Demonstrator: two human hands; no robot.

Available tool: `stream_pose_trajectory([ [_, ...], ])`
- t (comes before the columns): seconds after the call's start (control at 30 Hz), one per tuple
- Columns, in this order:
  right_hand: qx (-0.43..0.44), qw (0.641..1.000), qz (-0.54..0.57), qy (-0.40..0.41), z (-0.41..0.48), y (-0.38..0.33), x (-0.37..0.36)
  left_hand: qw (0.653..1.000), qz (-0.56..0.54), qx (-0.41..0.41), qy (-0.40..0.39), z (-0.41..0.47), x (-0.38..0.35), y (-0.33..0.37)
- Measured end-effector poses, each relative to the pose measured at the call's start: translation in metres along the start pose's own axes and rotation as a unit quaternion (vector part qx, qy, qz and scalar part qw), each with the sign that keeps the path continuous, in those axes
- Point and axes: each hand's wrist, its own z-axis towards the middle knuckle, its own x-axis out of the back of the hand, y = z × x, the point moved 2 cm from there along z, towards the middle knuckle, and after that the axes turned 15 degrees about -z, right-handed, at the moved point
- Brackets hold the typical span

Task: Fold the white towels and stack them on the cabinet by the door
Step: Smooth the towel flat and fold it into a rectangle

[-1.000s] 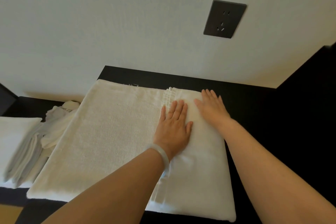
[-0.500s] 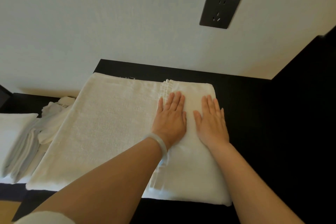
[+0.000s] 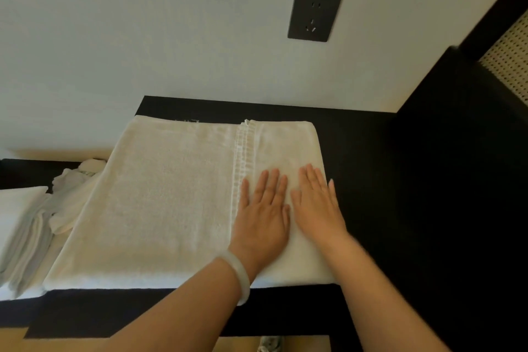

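Both hands now sit closer to the near edge than half a second ago, and the right hand [image 3: 317, 203], which reached further back a second ago, is level with the left hand [image 3: 263, 208]. They lie side by side, palms down, fingers straight and close together. They grip nothing and only press on the folded-over flap at the right side of the white towel [image 3: 171, 203]. Flat palms suit this step, which looks like smoothing the flap and setting its crease rather than lifting.

The towel lies spread on the dark cabinet top [image 3: 371, 174], its far edge near the wall and its right edge just beside the right hand's little finger. A fringed hem [image 3: 243, 166] runs front to back just left of the left hand and marks where the flap ends (so only the right part is doubled over). A pale bracelet [image 3: 240, 277] circles the left wrist.

On the left, a crumpled heap of white cloths [image 3: 71, 194] touches the towel's edge, probably waiting its turn. A dark wall socket [image 3: 314, 14] sits above. The towel is still wide, so more folds seem needed before it can be stacked.
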Motion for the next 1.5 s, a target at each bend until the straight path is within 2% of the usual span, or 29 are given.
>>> stream_pose_trajectory([
  [0.1, -0.009, 0.999, -0.022, 0.032, -0.041, 0.001, -0.019, 1.000, 0.005, 0.000, -0.007, -0.001, 0.000, 0.001],
  [0.33, -0.001, 1.000, 0.009, 0.008, -0.053, 0.015, -0.019, 0.999, -0.040, 0.018, -0.018, -0.021, 0.006, 0.005],
  [0.43, -0.011, 0.999, 0.039, 0.028, -0.066, 0.019, -0.030, 0.999, -0.036, -0.010, 0.019, -0.047, 0.000, -0.001],
  [0.6, -0.023, 0.998, -0.019, 0.052, -0.065, 0.013, -0.025, 0.998, -0.045, -0.016, 0.033, -0.047, 0.001, -0.007],
  [0.83, -0.035, 0.997, -0.062, -0.006, -0.066, -0.004, -0.007, 0.999, -0.040, -0.011, -0.003, -0.052, 0.015, -0.025],
  [0.97, 0.055, 0.997, -0.022, 0.048, -0.041, -0.057, 0.016, 0.999, -0.008, 0.046, 0.014, -0.072, 0.037, -0.066],
  [1.03, 0.094, 0.994, -0.014, 0.047, -0.023, -0.086, 0.013, 0.996, 0.004, 0.086, 0.020, -0.081, 0.051, -0.091],
  [1.17, 0.086, 0.993, -0.070, 0.027, -0.010, -0.107, -0.008, 0.983, -0.007, 0.179, 0.036, -0.098, 0.089, -0.153],
  [1.3, 0.086, 0.994, -0.065, 0.023, -0.010, -0.106, -0.010, 0.962, -0.042, 0.258, 0.074, -0.105, 0.120, -0.201],
  [1.4, 0.086, 0.994, -0.070, 0.012, -0.009, -0.105, -0.010, 0.914, -0.154, 0.352, 0.132, -0.099, 0.136, -0.219],
  [1.43, 0.086, 0.994, -0.072, 0.007, -0.010, -0.105, -0.011, 0.901, -0.163, 0.377, 0.135, -0.097, 0.143, -0.222],
  [1.5, 0.087, 0.994, -0.070, -0.003, -0.009, -0.104, -0.010, 0.900, -0.133, 0.398, 0.115, -0.093, 0.152, -0.230],
])
